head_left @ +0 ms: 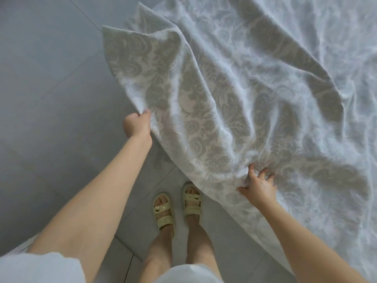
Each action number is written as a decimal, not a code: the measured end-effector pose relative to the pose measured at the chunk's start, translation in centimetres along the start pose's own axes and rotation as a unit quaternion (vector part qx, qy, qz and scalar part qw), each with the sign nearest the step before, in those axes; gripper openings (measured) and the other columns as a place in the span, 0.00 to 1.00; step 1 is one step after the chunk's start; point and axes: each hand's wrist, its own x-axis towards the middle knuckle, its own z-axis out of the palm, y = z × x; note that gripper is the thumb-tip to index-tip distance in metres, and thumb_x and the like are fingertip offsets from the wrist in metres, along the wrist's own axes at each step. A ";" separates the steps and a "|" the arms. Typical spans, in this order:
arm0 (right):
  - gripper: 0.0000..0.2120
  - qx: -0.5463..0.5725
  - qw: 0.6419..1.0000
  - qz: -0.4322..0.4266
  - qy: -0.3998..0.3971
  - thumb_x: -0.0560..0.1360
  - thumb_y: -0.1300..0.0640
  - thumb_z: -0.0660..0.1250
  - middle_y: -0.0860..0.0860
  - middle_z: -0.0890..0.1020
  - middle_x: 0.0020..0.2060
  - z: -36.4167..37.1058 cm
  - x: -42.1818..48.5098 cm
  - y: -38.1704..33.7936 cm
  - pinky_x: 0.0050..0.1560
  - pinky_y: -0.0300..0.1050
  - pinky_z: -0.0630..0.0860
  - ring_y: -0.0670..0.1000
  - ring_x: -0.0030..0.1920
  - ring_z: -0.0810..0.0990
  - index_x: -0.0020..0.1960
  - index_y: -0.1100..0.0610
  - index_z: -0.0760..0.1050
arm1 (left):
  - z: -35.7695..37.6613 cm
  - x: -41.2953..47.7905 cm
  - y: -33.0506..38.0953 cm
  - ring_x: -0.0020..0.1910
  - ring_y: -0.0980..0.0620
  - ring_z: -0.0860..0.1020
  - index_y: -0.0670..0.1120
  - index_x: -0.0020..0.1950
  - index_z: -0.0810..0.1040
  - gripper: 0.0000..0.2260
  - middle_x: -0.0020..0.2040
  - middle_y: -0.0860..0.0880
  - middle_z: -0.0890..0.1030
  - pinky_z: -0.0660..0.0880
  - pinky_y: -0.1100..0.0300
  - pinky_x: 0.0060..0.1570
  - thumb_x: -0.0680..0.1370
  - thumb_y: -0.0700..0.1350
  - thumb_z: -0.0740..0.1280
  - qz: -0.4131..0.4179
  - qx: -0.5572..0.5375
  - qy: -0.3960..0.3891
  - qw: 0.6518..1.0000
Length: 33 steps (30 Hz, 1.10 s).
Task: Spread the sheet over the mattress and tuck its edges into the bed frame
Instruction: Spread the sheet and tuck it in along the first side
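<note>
A white sheet (234,94) with a pale grey-beige floral pattern lies rumpled over the bed, filling the right and upper part of the head view. Its near corner hangs off the bed's side over the floor. My left hand (137,124) grips the sheet's hanging edge, fingers curled round the cloth. My right hand (258,185) rests on the sheet near the bed's edge with fingers spread and the thumb out. The mattress and bed frame are hidden under the sheet.
Grey floor tiles (51,99) cover the left and lower part of the view. My feet in pale yellow sandals (177,207) stand on the floor close to the bed's side, just under the hanging sheet edge.
</note>
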 end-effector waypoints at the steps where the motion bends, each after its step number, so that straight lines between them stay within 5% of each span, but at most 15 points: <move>1: 0.46 -0.003 1.000 -0.001 -0.014 0.72 0.38 0.66 0.66 0.48 0.75 -0.4 -0.1 0.0 0.67 0.67 0.61 0.72 0.72 0.50 0.77 0.50 0.40 | -1.2 -1.2 0.1 0.33 0.50 0.61 0.46 0.26 0.60 0.21 0.28 0.50 0.62 0.59 0.58 0.33 0.71 0.45 0.70 0.040 0.015 0.017 0.999; 5: 0.46 -0.038 0.994 -0.016 -0.098 0.71 0.36 0.65 0.63 0.58 0.73 -4.3 -1.1 -0.2 0.63 0.59 0.70 0.66 0.71 0.60 0.77 0.51 0.42 | -7.3 -6.4 0.5 0.24 0.56 0.56 0.49 0.26 0.56 0.25 0.20 0.56 0.58 0.55 0.61 0.25 0.70 0.48 0.72 0.116 0.029 -0.009 0.993; 7: 0.36 -0.063 0.990 -0.039 -0.117 0.73 0.38 0.64 0.55 0.71 0.67 -7.2 -1.5 -0.7 0.57 0.53 0.75 0.58 0.64 0.72 0.74 0.52 0.57 | -9.5 -7.2 1.0 0.22 0.59 0.61 0.47 0.26 0.61 0.23 0.20 0.58 0.63 0.57 0.68 0.23 0.72 0.50 0.71 0.131 0.058 -0.081 0.986; 10: 0.19 -0.060 0.994 -0.052 -0.075 0.77 0.42 0.60 0.51 0.79 0.55 -11.3 -1.7 -2.5 0.49 0.47 0.77 0.54 0.54 0.79 0.58 0.53 0.75 | -10.8 -5.4 1.7 0.35 0.53 0.71 0.39 0.37 0.75 0.21 0.34 0.48 0.75 0.66 0.59 0.38 0.76 0.57 0.64 0.098 0.136 -0.158 0.973; 13: 0.17 -0.002 0.995 -0.087 0.042 0.78 0.42 0.58 0.50 0.81 0.52 -16.0 -2.5 -6.1 0.37 0.41 0.72 0.52 0.51 0.80 0.58 0.52 0.76 | -10.6 -0.6 2.3 0.40 0.44 0.73 0.42 0.37 0.72 0.17 0.37 0.44 0.73 0.68 0.52 0.42 0.79 0.54 0.60 0.055 0.153 -0.045 0.986; 16: 0.19 0.065 0.978 -0.154 0.127 0.79 0.43 0.57 0.48 0.80 0.58 -21.0 -2.8 -10.9 0.39 0.41 0.70 0.51 0.54 0.79 0.67 0.49 0.71 | -9.1 4.1 3.5 0.39 0.38 0.70 0.45 0.30 0.63 0.19 0.33 0.41 0.68 0.70 0.48 0.43 0.79 0.50 0.60 -0.008 0.110 0.028 0.994; 19: 0.19 0.079 0.956 -0.226 0.167 0.80 0.45 0.57 0.50 0.78 0.60 -24.6 -1.8 -15.6 0.44 0.43 0.72 0.52 0.57 0.78 0.68 0.50 0.70 | -7.3 7.9 5.5 0.45 0.35 0.75 0.44 0.30 0.65 0.19 0.39 0.34 0.72 0.75 0.47 0.49 0.78 0.53 0.61 -0.057 0.091 0.052 0.993; 24: 0.18 0.086 0.929 -0.302 0.197 0.80 0.47 0.57 0.50 0.79 0.59 -28.0 -0.4 -22.1 0.49 0.46 0.73 0.55 0.59 0.76 0.67 0.52 0.71 | -5.3 13.4 8.4 0.58 0.39 0.75 0.36 0.56 0.75 0.23 0.58 0.37 0.77 0.74 0.46 0.59 0.78 0.56 0.61 -0.085 0.038 0.054 0.994; 30: 0.19 0.077 0.904 -0.363 0.213 0.80 0.47 0.57 0.50 0.78 0.61 -31.7 1.9 -29.9 0.58 0.49 0.70 0.55 0.61 0.74 0.68 0.53 0.70 | -4.9 20.2 11.2 0.61 0.41 0.72 0.40 0.63 0.73 0.26 0.64 0.41 0.74 0.70 0.53 0.57 0.78 0.59 0.56 -0.063 0.099 0.040 0.992; 33: 0.20 0.059 0.896 -0.374 0.233 0.80 0.46 0.57 0.51 0.78 0.61 -33.5 3.9 -34.7 0.61 0.49 0.68 0.56 0.63 0.72 0.68 0.54 0.70 | -4.7 23.5 11.9 0.56 0.44 0.76 0.41 0.62 0.74 0.23 0.61 0.45 0.75 0.72 0.57 0.49 0.76 0.58 0.62 -0.087 0.101 -0.032 0.991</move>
